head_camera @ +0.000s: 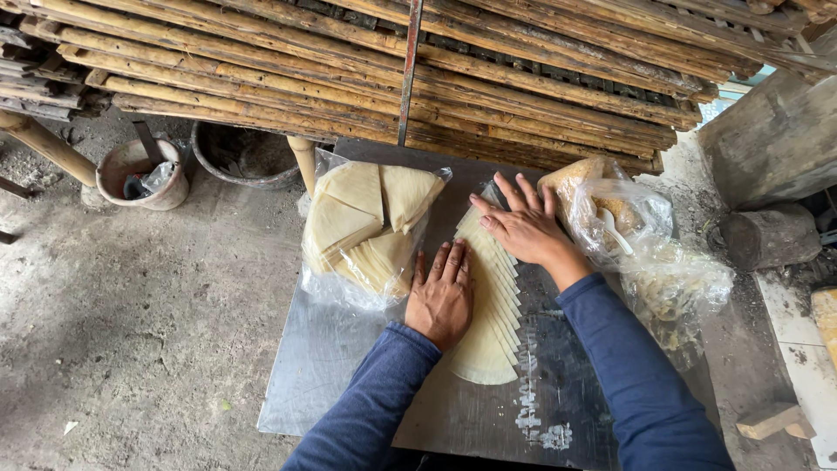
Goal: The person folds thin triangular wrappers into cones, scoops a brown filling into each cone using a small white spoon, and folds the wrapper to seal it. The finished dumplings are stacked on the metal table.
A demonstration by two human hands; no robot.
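Pale fanned wrapper sheets [490, 301] at centre of the metal counter [349, 366], left hand [442, 296] and right hand [523, 227] pressed flat open, gripping nothing; clear bag [362, 228] at centre-left holds folded wrappers, bag [623, 218] right holds filling and a spoon.

A rack of bamboo poles [366, 61] spans the far side, with a rusty metal bar [408, 70] standing upright in front of it. Under its left part, on the dirt floor [131, 331], sit a small clay pot [142, 173] and a dark round basin [246, 155], just beside each other. A bamboo leg [48, 144] slants at far left. On the right lie a log [772, 235], a big wooden block [776, 139] beyond it, and a small wood scrap [772, 420] near the bottom right corner.
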